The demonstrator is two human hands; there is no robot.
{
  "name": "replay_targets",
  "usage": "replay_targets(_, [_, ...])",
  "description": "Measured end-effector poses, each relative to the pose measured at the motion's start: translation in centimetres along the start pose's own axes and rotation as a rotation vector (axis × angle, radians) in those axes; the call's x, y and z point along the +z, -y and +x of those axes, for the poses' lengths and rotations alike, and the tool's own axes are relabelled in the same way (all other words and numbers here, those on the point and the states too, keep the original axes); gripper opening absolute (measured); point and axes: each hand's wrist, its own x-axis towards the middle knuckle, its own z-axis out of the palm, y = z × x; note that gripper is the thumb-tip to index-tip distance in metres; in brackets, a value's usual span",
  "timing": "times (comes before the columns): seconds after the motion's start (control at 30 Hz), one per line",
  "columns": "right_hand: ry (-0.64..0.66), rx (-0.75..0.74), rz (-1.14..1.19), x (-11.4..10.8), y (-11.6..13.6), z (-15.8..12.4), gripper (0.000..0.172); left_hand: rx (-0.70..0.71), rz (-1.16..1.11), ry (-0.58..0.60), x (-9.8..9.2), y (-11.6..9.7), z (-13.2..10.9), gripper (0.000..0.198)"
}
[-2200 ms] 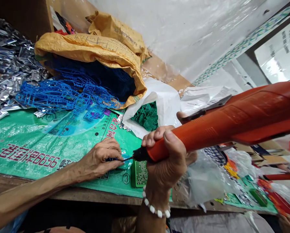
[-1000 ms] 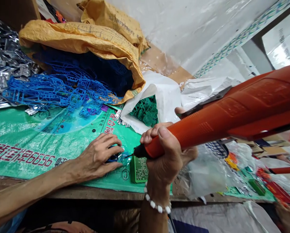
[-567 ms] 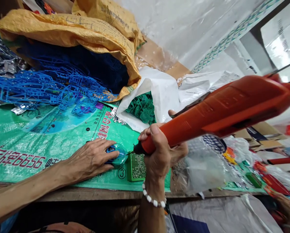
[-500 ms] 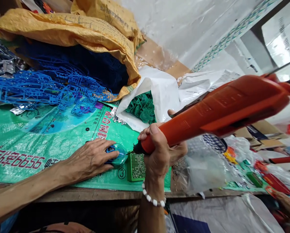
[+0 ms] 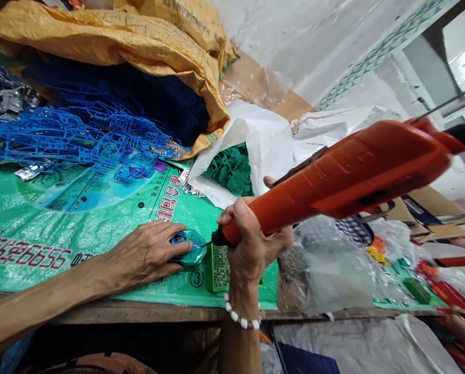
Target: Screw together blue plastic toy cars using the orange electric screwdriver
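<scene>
My right hand is wrapped round a red electric screwdriver, tilted so its black nose and thin bit point down to the left. The bit's tip meets, or is very near, the right end of a teal and blue plastic part, perhaps a toy car body. Over that part lies my left hand, fingers curled round it and pressing it to the green sheet. Much of the part is hidden beneath the fingers. Just under the screwdriver's nose stands a green tray filled with small metal screws.
A yellow woven sack spills blue plastic frames at the back left. Behind my right hand lies a white bag of green plastic pieces. Clear plastic bags lie to the right. Another person's hand shows at the right edge.
The view has shifted slightly. The screwdriver and my right hand have moved a little left and its rear end has come lower. My left hand keeps its hold on the part.
</scene>
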Motion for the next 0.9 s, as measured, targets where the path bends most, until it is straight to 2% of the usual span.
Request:
replay_targets(0.23, [0.087, 0.018, 0.092, -0.6, -0.6, -0.3, 0.038, -0.011, 0.001, -0.016, -0.2, -0.2, 0.2, 0.026])
replay_targets(0.37, [0.193, 0.071, 0.134, -0.7, -0.7, -0.2, 0.047, -0.03, -0.031, -0.006, 0.2, 0.1, -0.3, 0.027])
replay_targets(0.47, [0.128, 0.057, 0.071, -0.8, -0.1, 0.0, 0.056, -0.022, -0.031, -0.019, 0.4, 0.4, -0.7, 0.029])
replay_targets(0.57, [0.043, 0.025, 0.002, -1.6, 0.7, 0.2, 0.056, -0.019, -0.009, -0.016, 0.4, 0.5, -0.9, 0.03])
replay_targets(0.67, [-0.005, 0.008, -0.033, -2.5, 0.9, 0.4, 0.049, -0.018, 0.016, 0.009, 0.3, 0.5, -0.9, 0.029])
replay_targets(0.8, [-0.049, -0.025, -0.048, -3.3, -0.5, 0.8, 0.026, 0.006, 0.061, -0.001, 0.3, 0.6, -1.0, 0.029])
replay_targets(0.9, [-0.065, -0.033, -0.071, -3.5, -1.6, 0.9, 0.028, 0.03, 0.064, -0.015, 0.2, 0.7, -0.9, 0.029])
